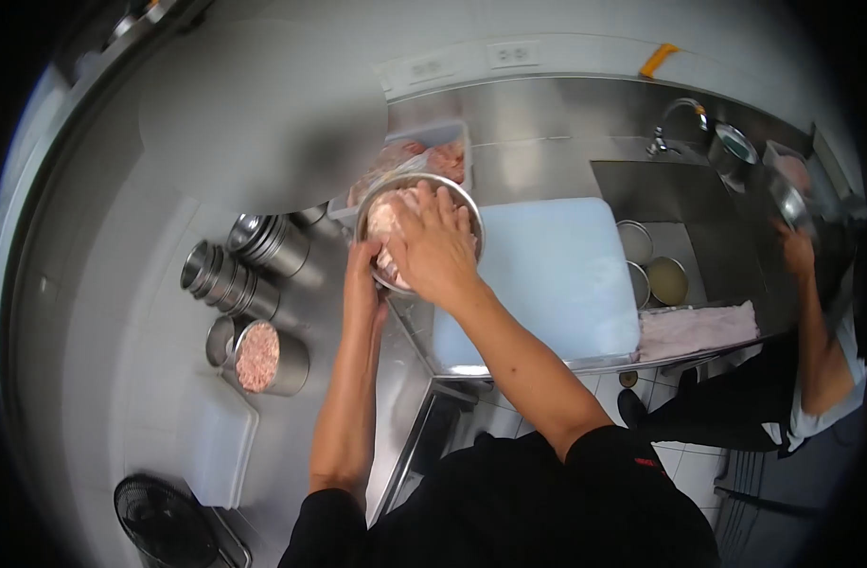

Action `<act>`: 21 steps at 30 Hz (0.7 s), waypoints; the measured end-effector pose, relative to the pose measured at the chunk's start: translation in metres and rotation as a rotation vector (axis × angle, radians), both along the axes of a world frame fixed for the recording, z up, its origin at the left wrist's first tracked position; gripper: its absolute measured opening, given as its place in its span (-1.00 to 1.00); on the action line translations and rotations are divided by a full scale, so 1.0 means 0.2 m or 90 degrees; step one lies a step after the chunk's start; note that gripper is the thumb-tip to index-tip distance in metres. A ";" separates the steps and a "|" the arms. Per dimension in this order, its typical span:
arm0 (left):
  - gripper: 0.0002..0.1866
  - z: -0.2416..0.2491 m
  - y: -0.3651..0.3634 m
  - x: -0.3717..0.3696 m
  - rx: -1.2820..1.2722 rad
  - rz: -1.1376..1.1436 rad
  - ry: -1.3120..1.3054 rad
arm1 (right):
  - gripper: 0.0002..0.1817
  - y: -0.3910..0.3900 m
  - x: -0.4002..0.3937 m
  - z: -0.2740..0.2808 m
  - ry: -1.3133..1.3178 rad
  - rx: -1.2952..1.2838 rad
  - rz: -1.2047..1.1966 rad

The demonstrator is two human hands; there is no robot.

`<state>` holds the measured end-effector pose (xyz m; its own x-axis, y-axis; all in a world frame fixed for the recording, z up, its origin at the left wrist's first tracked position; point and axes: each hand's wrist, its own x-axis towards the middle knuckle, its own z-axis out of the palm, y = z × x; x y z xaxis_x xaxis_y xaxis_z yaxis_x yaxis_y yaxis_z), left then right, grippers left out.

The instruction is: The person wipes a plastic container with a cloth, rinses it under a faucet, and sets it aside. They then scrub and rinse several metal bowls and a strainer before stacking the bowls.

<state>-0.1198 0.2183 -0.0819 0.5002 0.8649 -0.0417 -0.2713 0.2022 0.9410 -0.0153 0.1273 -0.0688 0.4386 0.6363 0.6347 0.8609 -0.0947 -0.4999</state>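
A round metal container filled with pale raw meat is before me, near the middle of the head view. My left hand grips its near left side, with the fingers partly hidden behind the wall. Spread flat over the meat, my right hand presses on it with fingers apart. Behind the container stands a clear plastic tub holding reddish raw meat. A light blue cutting board lies just to the right.
Stacked metal containers lie at left, near a container of minced meat, a plastic tray and a black fan. Right are a sink, a faucet, a cloth and another person's hand holding a metal vessel.
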 end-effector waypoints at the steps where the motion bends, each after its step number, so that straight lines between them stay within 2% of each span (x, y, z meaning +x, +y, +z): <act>1: -0.73 0.07 -0.03 0.13 0.046 -0.023 0.003 | -0.39 -0.01 0.09 0.01 0.024 0.000 -0.038; 3: -0.65 0.19 -0.11 0.38 0.133 -0.072 0.014 | -0.41 -0.06 0.29 0.01 0.091 0.063 -0.077; 6: -0.22 0.31 -0.20 0.80 0.298 -0.116 0.126 | -0.46 -0.19 0.64 0.02 0.153 0.206 -0.149; 9: -0.20 0.43 -0.35 1.19 0.628 -0.145 0.286 | -0.47 -0.31 0.97 -0.04 0.139 0.390 -0.222; 12: -0.18 0.56 -0.65 1.46 0.902 -0.135 0.398 | -0.46 -0.45 1.17 -0.07 0.260 0.575 -0.253; 18: -0.17 0.53 -1.00 1.79 1.106 -0.179 0.369 | -0.42 -0.68 1.42 -0.14 0.338 0.735 -0.322; 21: -0.17 0.50 -1.07 1.87 1.119 -0.215 0.364 | -0.40 -0.72 1.49 -0.19 0.355 0.801 -0.313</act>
<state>0.2550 0.0035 0.0189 0.8851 -0.0182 0.4650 -0.0510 -0.9970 0.0580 0.2831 -0.0166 -0.1074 0.8140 -0.4812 0.3254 0.5418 0.4267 -0.7242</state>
